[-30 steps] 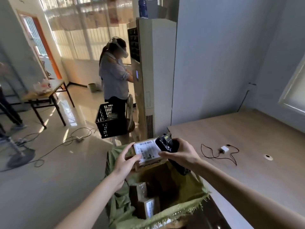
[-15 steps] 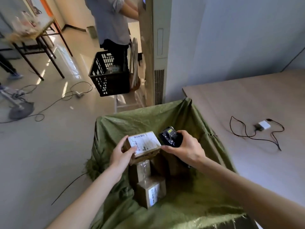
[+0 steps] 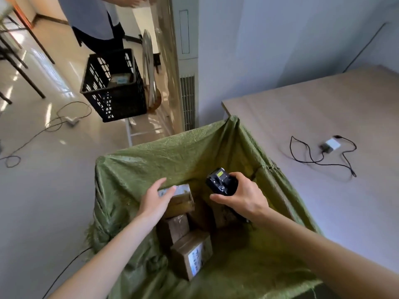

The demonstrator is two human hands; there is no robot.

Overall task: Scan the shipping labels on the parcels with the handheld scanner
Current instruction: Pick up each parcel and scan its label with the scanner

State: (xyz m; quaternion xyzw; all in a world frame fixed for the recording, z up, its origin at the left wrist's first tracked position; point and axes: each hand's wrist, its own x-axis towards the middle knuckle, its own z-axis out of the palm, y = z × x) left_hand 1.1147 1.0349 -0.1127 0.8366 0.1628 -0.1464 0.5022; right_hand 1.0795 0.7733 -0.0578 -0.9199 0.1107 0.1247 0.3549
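Observation:
A green sack-lined bin (image 3: 164, 156) holds several brown cardboard parcels. The top parcel (image 3: 182, 200) lies at the bin's far side, white label up. My left hand (image 3: 154, 198) lies over its left end with straight fingers covering part of the label. My right hand (image 3: 244, 197) grips the black handheld scanner (image 3: 221, 183) just right of that parcel, its small lit screen facing up. Lower in the bin sit a taped parcel (image 3: 178, 227) and a parcel (image 3: 192, 253) with a label on its side.
A wooden table (image 3: 323, 100) stands to the right, with a white charger (image 3: 329, 145) and black cable on it. Beyond the bin are a black crate (image 3: 112, 89), a standing person (image 3: 95, 22), a tall white air conditioner (image 3: 181, 50) and floor cables (image 3: 64, 117).
The view has tilted down into the bin. My left hand has lowered the labelled parcel onto the others and now lies flat over it. The scanner stays in my right hand.

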